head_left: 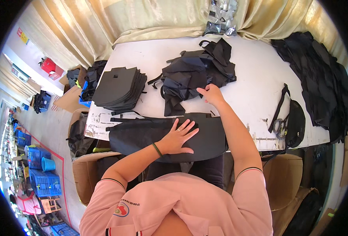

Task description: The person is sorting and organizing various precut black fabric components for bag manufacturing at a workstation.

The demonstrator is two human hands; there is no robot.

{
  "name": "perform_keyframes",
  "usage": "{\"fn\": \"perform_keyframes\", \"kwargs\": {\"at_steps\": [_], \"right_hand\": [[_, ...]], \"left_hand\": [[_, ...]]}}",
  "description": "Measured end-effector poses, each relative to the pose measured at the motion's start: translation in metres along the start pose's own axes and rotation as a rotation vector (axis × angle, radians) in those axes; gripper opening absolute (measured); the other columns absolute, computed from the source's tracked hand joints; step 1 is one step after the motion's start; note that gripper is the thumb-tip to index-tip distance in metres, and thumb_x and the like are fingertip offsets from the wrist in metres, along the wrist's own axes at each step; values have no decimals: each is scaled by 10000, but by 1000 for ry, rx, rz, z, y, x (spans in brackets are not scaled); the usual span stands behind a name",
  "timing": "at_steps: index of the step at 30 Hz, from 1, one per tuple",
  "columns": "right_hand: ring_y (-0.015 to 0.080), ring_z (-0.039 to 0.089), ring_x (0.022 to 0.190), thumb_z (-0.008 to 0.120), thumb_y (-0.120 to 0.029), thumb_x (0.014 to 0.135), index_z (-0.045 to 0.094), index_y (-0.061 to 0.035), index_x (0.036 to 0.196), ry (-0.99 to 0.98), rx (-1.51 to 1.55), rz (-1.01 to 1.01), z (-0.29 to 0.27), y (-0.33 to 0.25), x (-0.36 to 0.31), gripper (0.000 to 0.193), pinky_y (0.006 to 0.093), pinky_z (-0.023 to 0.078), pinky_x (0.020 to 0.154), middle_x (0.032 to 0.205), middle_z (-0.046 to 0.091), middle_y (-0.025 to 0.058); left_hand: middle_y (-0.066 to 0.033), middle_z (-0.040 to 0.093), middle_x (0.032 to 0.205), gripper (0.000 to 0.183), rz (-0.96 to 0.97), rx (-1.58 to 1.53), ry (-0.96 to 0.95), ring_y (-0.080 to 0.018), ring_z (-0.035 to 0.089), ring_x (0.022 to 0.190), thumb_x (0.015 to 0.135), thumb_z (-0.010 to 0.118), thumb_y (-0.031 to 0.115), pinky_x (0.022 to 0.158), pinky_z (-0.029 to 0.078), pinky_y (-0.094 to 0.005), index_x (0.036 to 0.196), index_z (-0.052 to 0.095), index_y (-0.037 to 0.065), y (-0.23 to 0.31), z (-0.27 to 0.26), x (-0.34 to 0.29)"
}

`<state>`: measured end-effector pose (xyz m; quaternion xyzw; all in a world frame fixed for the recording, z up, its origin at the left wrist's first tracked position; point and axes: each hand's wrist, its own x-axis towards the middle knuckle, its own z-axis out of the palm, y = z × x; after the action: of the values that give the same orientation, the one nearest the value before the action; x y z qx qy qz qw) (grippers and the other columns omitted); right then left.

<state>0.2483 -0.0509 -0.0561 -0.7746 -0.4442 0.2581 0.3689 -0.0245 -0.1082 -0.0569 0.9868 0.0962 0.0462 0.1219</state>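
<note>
Fabric panel (pixel 136 135), black and flat, lies along the near edge of the worktop (pixel 256 98), with a smooth dark sheet (pixel 211 137) making up its right part; its lower rim seems to reach past the worktop's edge. The left hand (pixel 178 137) rests palm down near where the 2 surfaces meet, fingers spread, gripping nothing; the right hand (pixel 210 94) reaches to the near right edge of a crumpled black heap (pixel 187 74), thumb and fingertips against the cloth; whether they pinch a fold or only touch it, I cannot tell.

The step in hand looks like steadying the panel with 1 hand while the other takes hold of a piece from the heap; the next move, as I judge it, calls for a sure pinch on 1 layer and a slow draw toward the body, the left palm keeping the panel from sliding; loose straps at the heap's left could snag.

Much is hard to make out: the layers of the heap merge, black on black, so its pieces cannot be counted; the right fingertips are partly hidden by the hand itself; the left forearm and hand cover part of the panel; the stack of dark sheets (pixel 117 88) to the left cannot be counted either; the cloth pile (pixel 319 78) at right runs over the worktop's edge, its lower end lost in shadow.
</note>
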Motion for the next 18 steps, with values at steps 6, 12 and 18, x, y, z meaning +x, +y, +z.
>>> {"fn": "perform_keyframes", "kwargs": {"at_steps": [6, 12, 18], "right_hand": [[260, 641, 740, 743, -338, 797, 605, 7, 782, 7, 27, -290, -5, -64, 7, 372, 381, 495, 685, 781, 662, 131], [96, 585, 721, 705, -214, 890, 561, -70, 793, -335, 640, -303, -61, -177, -43, 226, 246, 481, 674, 762, 601, 2], [90, 601, 721, 692, -140, 896, 556, -40, 813, -208, 691, -599, -81, -201, -68, 187, 250, 504, 672, 764, 596, 5]], "left_hand": [[-222, 334, 1484, 758, -131, -512, 380, -364, 350, 1370, 809, 761, 285, 1127, 281, -467, 1429, 378, 76, -26, -7, -6], [-137, 505, 1274, 619, -380, -707, 960, -218, 575, 1029, 794, 775, 126, 909, 472, -334, 1320, 457, 48, -50, -74, 32], [-37, 613, 797, 176, -425, -657, 1069, -85, 565, 713, 812, 650, -34, 644, 471, -246, 978, 623, 17, -101, -121, 41]]}}
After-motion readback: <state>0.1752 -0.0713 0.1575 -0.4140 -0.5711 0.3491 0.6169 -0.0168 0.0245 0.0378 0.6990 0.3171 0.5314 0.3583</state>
